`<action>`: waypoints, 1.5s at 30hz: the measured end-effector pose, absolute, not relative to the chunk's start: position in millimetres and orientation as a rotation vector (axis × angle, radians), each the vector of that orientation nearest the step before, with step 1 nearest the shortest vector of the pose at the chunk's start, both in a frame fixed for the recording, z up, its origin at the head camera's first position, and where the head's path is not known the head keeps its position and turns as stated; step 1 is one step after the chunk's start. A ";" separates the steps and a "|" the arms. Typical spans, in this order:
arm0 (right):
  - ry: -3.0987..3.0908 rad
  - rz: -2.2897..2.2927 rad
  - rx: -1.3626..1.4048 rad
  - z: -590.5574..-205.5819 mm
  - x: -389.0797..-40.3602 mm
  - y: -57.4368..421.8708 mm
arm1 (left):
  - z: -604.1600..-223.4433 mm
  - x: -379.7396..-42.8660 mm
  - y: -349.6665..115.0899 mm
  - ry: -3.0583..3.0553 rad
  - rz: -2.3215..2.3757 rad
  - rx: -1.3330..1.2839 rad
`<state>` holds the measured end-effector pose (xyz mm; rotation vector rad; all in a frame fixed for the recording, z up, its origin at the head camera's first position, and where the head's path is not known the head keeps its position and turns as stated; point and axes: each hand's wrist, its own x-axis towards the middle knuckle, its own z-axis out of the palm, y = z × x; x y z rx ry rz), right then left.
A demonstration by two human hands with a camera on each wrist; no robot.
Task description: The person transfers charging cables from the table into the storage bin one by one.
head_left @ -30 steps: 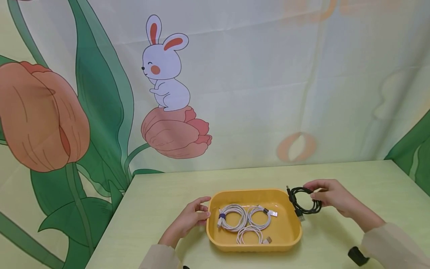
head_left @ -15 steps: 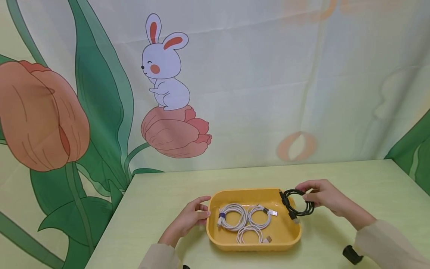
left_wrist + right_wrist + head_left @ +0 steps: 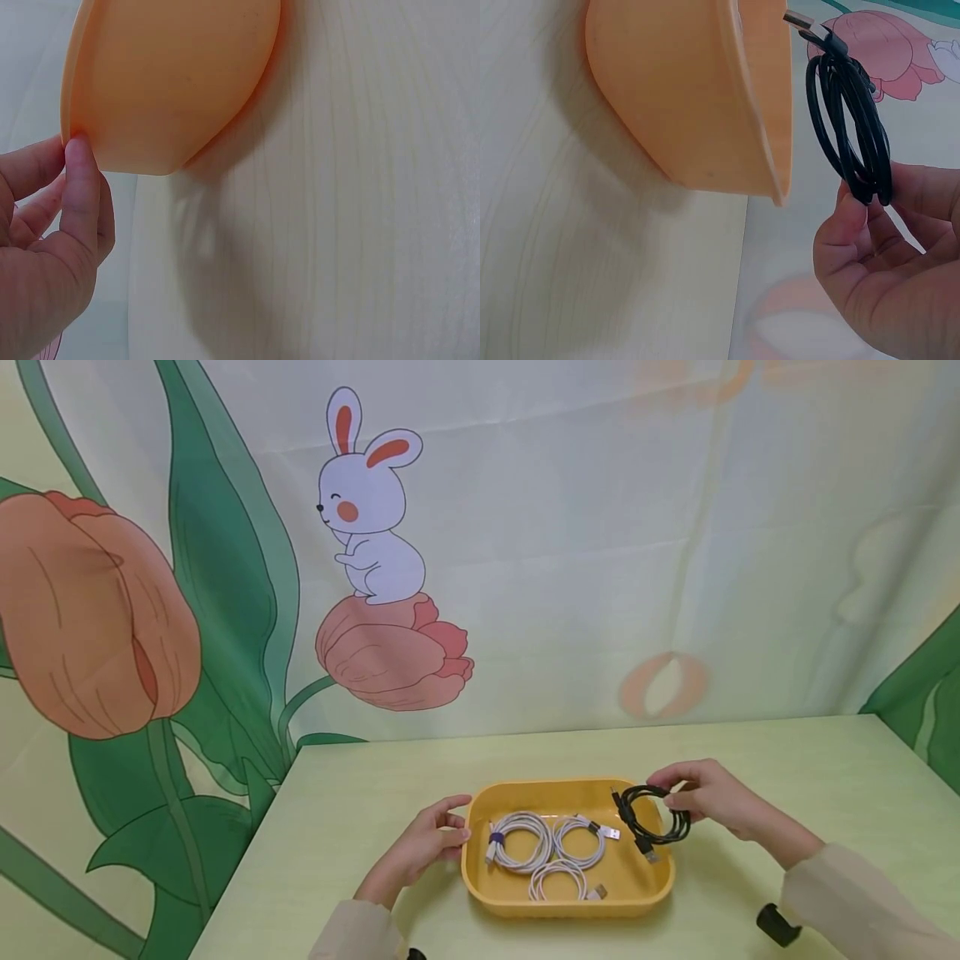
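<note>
My right hand point(image 3: 712, 797) pinches a coiled black USB cable point(image 3: 859, 124) between thumb and fingers. In the head view the black coil hangs over the right rim of the yellow tray point(image 3: 567, 910), its metal plug pointing down and inward. My left hand point(image 3: 423, 843) holds the tray's left end, with thumb and index finger pinching the rim in the left wrist view. Inside the tray lie three coiled white cables: a thick one with a dark blue tie point(image 3: 497, 839) at left, one with a white USB plug point(image 3: 611, 832), and a thinner one point(image 3: 582, 885) in front.
The tray stands on a pale wood-grain table point(image 3: 360, 827). Behind the table hangs a cloth backdrop point(image 3: 555, 568) printed with a rabbit and tulips. A black wrist strap piece point(image 3: 778, 927) shows below the right sleeve.
My right hand has moved left with the black cable, bringing it from beside the tray to over its right end. The left hand stays at the rim.
</note>
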<state>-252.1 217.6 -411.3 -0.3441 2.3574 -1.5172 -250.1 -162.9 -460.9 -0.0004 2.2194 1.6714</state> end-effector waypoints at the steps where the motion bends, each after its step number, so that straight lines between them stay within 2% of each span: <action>1: 2.360 -1.513 -0.345 -410.8 -251.8 216.9 | -461.1 -250.4 -162.7 2.221 1.668 -0.004; 45: 2.386 -1.394 -0.563 -417.2 -256.2 180.8 | -461.6 -250.6 -164.5 2.199 1.692 0.015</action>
